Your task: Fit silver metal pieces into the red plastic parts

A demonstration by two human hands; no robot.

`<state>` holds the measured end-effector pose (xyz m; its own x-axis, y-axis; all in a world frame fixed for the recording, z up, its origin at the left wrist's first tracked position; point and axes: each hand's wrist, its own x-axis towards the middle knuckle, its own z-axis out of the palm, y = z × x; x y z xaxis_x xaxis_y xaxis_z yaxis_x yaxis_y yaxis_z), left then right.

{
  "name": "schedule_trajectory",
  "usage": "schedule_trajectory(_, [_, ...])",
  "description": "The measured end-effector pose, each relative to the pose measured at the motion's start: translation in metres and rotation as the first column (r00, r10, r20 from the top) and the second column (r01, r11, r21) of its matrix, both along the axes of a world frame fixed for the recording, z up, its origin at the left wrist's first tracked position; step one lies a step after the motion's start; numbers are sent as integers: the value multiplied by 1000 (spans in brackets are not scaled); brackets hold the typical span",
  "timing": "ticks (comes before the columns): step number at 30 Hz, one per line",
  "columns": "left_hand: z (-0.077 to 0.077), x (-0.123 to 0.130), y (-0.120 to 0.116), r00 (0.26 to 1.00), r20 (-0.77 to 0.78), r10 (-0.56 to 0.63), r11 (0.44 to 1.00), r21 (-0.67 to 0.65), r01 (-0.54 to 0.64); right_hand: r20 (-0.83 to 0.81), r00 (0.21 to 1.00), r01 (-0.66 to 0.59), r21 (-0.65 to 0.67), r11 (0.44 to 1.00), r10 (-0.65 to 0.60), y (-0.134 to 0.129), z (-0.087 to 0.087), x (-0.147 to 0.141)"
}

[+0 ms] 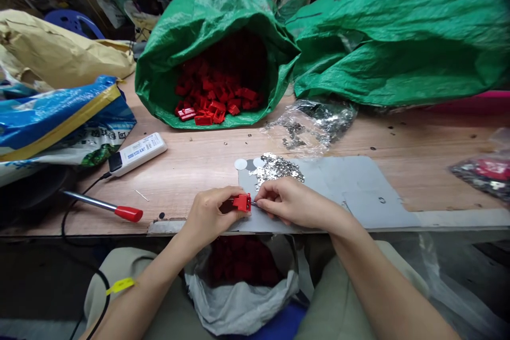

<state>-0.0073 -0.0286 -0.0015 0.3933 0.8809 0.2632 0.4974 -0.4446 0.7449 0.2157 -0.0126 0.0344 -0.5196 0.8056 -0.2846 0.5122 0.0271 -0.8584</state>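
Observation:
Between thumb and fingers, my left hand [212,213] grips a small red plastic part [241,202] just above the table's front edge. My right hand [297,203] is closed in a pinch at the right face of that part. A thin, greyish metal piece [254,203] shows at its fingertips, touching or nearly touching the red part; its kind is too small to make out. Right behind my hands lies a heap of small shiny metal pieces [277,169] on a grey mat [358,191].
A green sack [215,5] lies open at the back, with red parts [215,101] inside. Near it is a clear bag of metal pieces [314,122]. On the left are a white device [139,153] and a red-handled lever [128,213]. Below hangs a white sack [243,303] of red parts.

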Motion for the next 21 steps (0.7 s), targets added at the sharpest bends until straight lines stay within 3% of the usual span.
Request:
schedule_trajectory(7, [-1, -1, -2, 1000, 28, 8, 999, -40, -6, -77, 996, -38, -50, 998, 34, 1, -3, 6])
schedule_trajectory(16, [-2, -2, 1, 1000, -1, 1, 1000, -30, -1, 30, 1000, -4, 30, 1000, 3, 0, -1, -1])
schedule_trajectory(21, [-1, -2, -1, 1000, 23, 0, 999, -45, 1, -15, 998, -54, -32, 998, 54, 3, -1, 3])
